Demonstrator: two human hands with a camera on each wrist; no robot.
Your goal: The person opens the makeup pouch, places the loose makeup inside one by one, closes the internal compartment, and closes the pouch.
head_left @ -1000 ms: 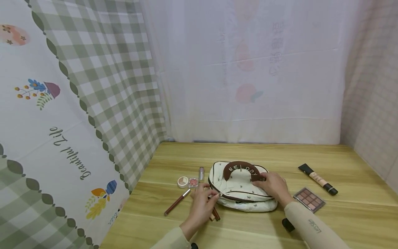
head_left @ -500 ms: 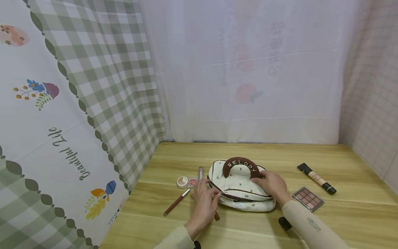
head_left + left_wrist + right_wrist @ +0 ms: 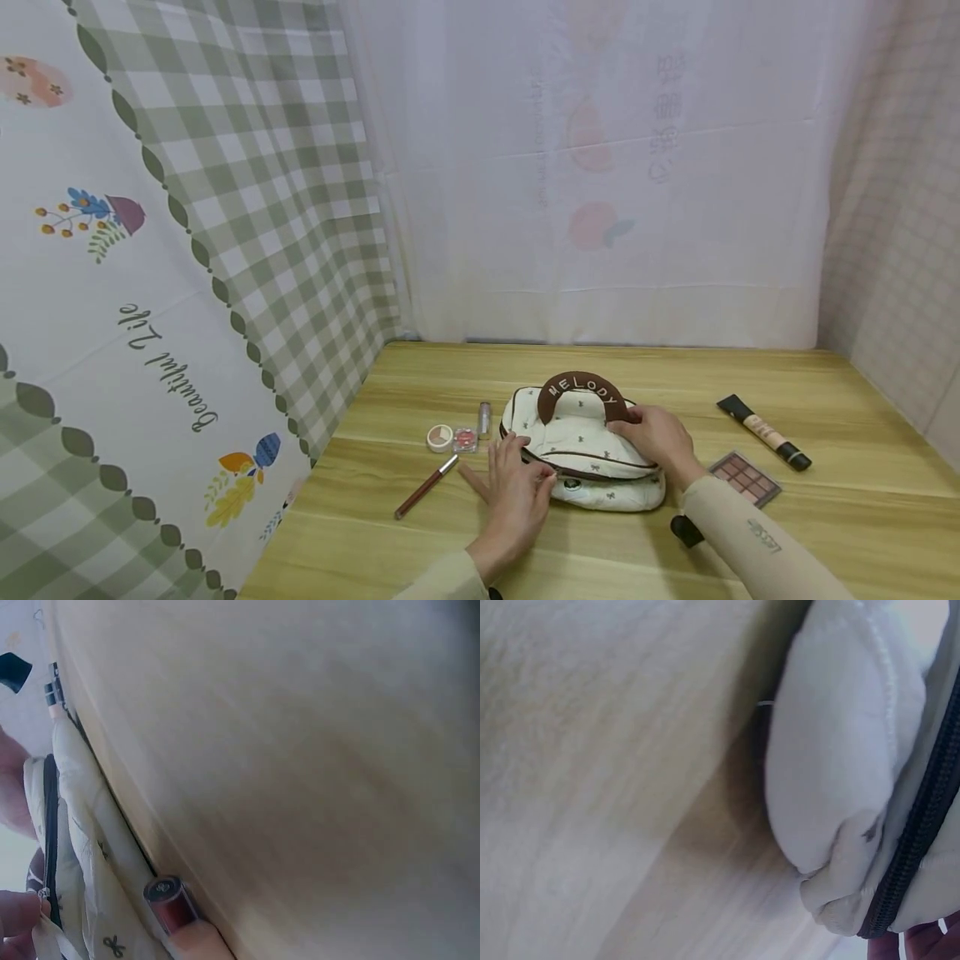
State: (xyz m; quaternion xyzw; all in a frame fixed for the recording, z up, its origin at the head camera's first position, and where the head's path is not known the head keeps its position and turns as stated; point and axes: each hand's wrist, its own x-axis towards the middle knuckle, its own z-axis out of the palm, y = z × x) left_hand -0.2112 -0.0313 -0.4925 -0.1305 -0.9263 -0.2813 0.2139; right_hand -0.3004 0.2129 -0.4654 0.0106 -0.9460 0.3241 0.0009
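A cream makeup bag with small bow prints and a brown "MELODY" handle sits on the wooden table. At its front left, my left hand pinches the zipper pull between thumb and finger. My right hand grips the bag at the right base of the handle, its fingertips showing below the dark zipper in the right wrist view. Beside the bag, a lip gloss tube lies close to my left hand.
Left of the bag lie a round compact, a small blush case, a silver-capped tube and a lip gloss. An eyeshadow palette, a foundation tube and a black-ended item lie right.
My left hand has moved right along the bag's front with the zipper pull. The handle stands a little higher, while my right hand stays at its base.
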